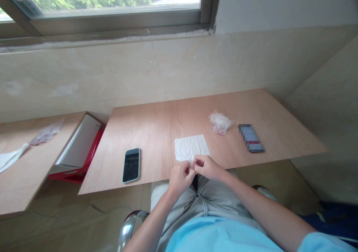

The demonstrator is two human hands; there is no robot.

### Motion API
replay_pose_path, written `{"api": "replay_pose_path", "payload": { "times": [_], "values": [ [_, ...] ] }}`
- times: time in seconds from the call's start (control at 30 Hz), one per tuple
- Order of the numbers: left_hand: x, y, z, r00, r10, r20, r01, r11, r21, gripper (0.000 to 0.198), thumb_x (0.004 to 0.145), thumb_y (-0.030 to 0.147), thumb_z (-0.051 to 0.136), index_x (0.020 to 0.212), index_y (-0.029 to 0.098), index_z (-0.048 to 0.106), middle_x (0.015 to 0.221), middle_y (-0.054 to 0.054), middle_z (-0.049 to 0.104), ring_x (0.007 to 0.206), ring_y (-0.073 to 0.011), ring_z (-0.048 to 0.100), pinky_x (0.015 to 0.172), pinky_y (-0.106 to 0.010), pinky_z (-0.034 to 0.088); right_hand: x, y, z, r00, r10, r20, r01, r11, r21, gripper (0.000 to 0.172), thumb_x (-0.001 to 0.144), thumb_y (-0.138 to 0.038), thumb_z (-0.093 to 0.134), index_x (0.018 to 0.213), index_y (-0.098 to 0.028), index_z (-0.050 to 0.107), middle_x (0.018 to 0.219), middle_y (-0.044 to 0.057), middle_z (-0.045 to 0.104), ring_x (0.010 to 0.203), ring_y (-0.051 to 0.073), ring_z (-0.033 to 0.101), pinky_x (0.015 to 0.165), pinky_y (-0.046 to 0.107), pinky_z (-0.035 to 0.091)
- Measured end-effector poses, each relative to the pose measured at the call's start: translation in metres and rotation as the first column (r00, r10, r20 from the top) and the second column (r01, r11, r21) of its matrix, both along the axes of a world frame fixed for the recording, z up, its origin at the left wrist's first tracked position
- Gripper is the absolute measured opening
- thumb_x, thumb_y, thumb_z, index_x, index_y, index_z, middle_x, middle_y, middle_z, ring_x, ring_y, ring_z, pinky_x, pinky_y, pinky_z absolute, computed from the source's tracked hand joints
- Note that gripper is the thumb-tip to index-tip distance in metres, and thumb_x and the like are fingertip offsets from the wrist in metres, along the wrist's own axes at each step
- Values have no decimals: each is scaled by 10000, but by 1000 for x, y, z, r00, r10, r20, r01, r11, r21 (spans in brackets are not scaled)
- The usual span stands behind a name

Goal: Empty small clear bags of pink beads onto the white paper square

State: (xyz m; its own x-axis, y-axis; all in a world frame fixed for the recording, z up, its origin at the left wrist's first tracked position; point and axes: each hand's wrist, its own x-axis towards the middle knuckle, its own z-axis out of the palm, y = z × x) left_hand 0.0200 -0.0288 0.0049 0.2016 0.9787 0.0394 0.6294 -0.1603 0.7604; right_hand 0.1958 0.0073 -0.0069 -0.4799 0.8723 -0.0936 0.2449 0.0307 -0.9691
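A white square paper napkin [191,146] lies on the wooden table [156,132] near its front edge. Just over the napkin's near side, my left hand [181,175] and my right hand [207,166] meet fingertip to fingertip. Both are closed in a pinch. Whatever is between the fingers is too small or hidden to make out. Beyond my right hand sits a crumpled bunch of clear plastic bags [220,123] with pinkish-red edges.
A dark-screened phone [131,165] lies left of the napkin, and a second, pixelated phone [251,138] lies to the right. A second table [36,158] on the left bears white paper and a plastic bag. A tiled wall [117,73] and window stand behind.
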Motion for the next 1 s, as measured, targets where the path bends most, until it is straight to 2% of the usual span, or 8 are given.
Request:
{"api": "replay_pose_path", "payload": {
  "times": [0.2,0.3,0.37,0.47,0.53,0.77,0.87,1.0],
  "values": [
    [-3,0,-1,999,37,19,-37,999,23,186,822,173,511,648,200,452,615,14,480,602,-145,457,596,-278,293,1,1,3,998,-56,30,55,998,27,64,767,-165,569,707,-188,561,644,-37,536,605,113,443,572,229,342],
    [-2,0,10,996,-4,90,-3,997,74,83,891,242,531,849,195,585,842,-52,621,799,-193,581,720,-309,429,3,3,4,997,-66,-40,65,998,-13,76,769,-184,586,705,-189,547,671,-27,564,624,116,472,589,231,372],
    [-2,1,18,987,-60,148,39,990,137,280,888,296,595,1147,190,601,1157,-128,636,1087,-259,596,916,-386,467,4,5,5,989,-49,-137,34,994,-108,92,772,-212,605,726,-196,526,683,-27,582,614,115,493,582,232,392],
    [-1,1,23,970,-160,184,130,977,166,685,830,360,712,1442,209,445,1452,-175,496,1357,-326,462,1117,-491,379,6,7,6,954,-24,-299,-59,963,-264,150,788,-274,638,772,-206,505,673,-31,602,577,113,517,557,235,421],
    [-2,2,22,963,-185,195,163,979,124,762,801,394,759,1465,225,426,1461,-168,499,1361,-331,470,1133,-504,374,8,7,7,933,-24,-358,-96,945,-314,199,796,-316,670,789,-206,505,650,-37,595,557,110,521,546,234,436],
    [-4,4,12,965,-114,237,107,993,39,646,813,393,764,1383,236,503,1324,-129,599,1220,-283,577,1059,-454,435,10,8,13,929,-43,-368,-104,924,-369,323,776,-390,748,857,-218,488,682,-56,562,535,97,519,508,222,425],
    [-4,6,12,963,-96,252,91,995,30,644,798,418,776,1357,225,521,1257,-121,617,1153,-270,593,1017,-438,453,10,9,15,940,-44,-339,-83,932,-352,307,764,-367,750,857,-218,499,682,-63,537,541,88,483,513,217,412],
    [-5,7,11,963,-82,258,84,996,4,609,805,423,767,1336,219,546,1198,-114,628,1077,-252,600,947,-400,473,13,11,12,959,-19,-284,-54,968,-246,190,795,-317,702,866,-201,569,733,-36,578,623,108,532,586,229,431]
  ]
}}
